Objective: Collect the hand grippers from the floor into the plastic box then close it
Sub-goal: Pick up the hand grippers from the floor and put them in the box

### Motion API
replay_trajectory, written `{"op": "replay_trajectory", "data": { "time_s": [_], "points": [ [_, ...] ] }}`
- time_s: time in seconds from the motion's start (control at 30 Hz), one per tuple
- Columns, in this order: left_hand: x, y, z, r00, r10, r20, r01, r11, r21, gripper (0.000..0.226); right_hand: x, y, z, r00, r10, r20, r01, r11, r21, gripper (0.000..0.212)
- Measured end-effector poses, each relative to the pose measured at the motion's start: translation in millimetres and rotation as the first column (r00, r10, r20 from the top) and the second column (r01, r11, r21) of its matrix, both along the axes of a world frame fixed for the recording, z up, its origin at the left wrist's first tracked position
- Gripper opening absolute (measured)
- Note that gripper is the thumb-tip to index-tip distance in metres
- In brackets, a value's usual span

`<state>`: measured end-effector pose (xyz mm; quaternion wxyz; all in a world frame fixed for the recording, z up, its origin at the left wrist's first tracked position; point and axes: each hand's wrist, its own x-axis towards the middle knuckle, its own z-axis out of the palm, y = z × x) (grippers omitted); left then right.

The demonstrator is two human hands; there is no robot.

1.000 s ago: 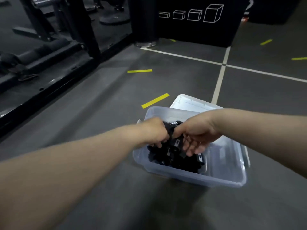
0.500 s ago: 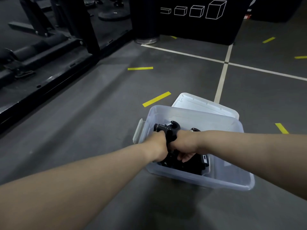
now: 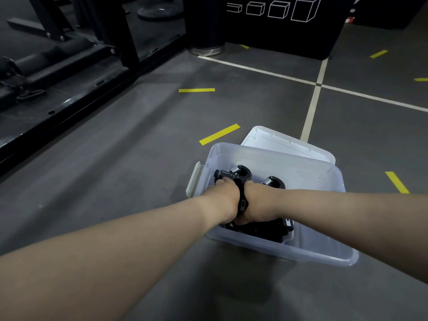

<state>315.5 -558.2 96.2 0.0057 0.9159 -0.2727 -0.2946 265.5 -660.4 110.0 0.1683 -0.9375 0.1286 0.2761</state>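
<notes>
A clear plastic box (image 3: 324,256) stands open on the grey floor. Inside lies a pile of black hand grippers (image 3: 234,174) with silver springs. Both my hands reach down into the box. My left hand (image 3: 225,200) has its fingers curled round grippers at the left side of the pile. My right hand (image 3: 256,208) grips the pile beside it, its fingers hidden below. The white lid (image 3: 287,141) lies on the floor behind the box, partly under its far edge. A pale latch (image 3: 194,179) sticks out at the box's left end.
Black gym rack frames (image 3: 69,66) run along the left. A large black box with white cube drawings (image 3: 273,10) stands at the back. A round metal base (image 3: 206,50) sits near it. Yellow tape marks (image 3: 218,134) and white lines cross the floor.
Both hands have sunk lower into the box with the grippers, from above its rim down onto the pile. The view has shifted slightly closer.
</notes>
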Motion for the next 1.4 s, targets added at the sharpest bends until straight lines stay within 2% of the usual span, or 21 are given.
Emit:
{"op": "replay_trajectory", "data": {
  "time_s": [0.07, 0.17, 0.27, 0.4, 0.53, 0.63, 0.77, 0.93, 1.13, 1.3, 1.4],
  "points": [
    [0, 0, 1, 1.0, -0.006, -0.003, 0.006, 1.0, 0.015, 0.101, 2, 0, 2, 1.0, 0.03, 0.002, -0.03, 0.999, -0.031, 0.067],
    [-3, 3, 3, 0.998, -0.031, 0.055, 0.032, 0.999, -0.007, 0.094, 1, 3, 4, 0.999, 0.036, 0.001, -0.036, 0.998, -0.055, 0.065],
    [-6, 2, 3, 0.991, -0.042, 0.13, 0.046, 0.999, -0.027, 0.084, -3, 5, -1, 0.998, 0.06, -0.01, -0.061, 0.989, -0.133, 0.094],
    [-6, 1, 5, 0.987, -0.019, 0.159, 0.024, 0.999, -0.031, 0.081, -6, 4, -4, 0.991, 0.108, 0.079, -0.096, 0.985, -0.147, 0.104],
    [-8, 6, 6, 0.98, -0.082, 0.183, 0.082, 0.997, 0.004, 0.085, -7, 7, -4, 0.989, 0.136, 0.065, -0.125, 0.979, -0.161, 0.123],
    [-9, 8, 10, 0.959, -0.152, 0.238, 0.156, 0.988, 0.001, 0.079, -5, 7, -4, 0.99, 0.126, 0.067, -0.116, 0.983, -0.139, 0.132],
    [-7, 5, 8, 0.918, -0.244, 0.313, 0.241, 0.969, 0.049, 0.077, -7, 8, -6, 0.989, 0.109, 0.1, -0.099, 0.99, -0.102, 0.127],
    [4, 2, 2, 0.954, -0.165, 0.249, 0.17, 0.985, -0.001, 0.069, -4, 6, -10, 0.984, 0.117, 0.132, -0.104, 0.989, -0.104, 0.128],
    [6, 2, 0, 0.954, -0.204, 0.221, 0.21, 0.978, -0.003, 0.065, -6, 3, -12, 0.984, 0.128, 0.126, -0.113, 0.986, -0.12, 0.127],
    [10, 2, 9, 0.986, -0.091, 0.141, 0.103, 0.991, -0.08, 0.051, -8, 6, -11, 0.992, 0.107, 0.069, -0.099, 0.989, -0.107, 0.125],
    [9, 1, 12, 0.987, -0.107, 0.119, 0.113, 0.993, -0.043, 0.056, -8, 4, -9, 0.993, 0.103, 0.055, -0.097, 0.99, -0.105, 0.128]
  ]
}}
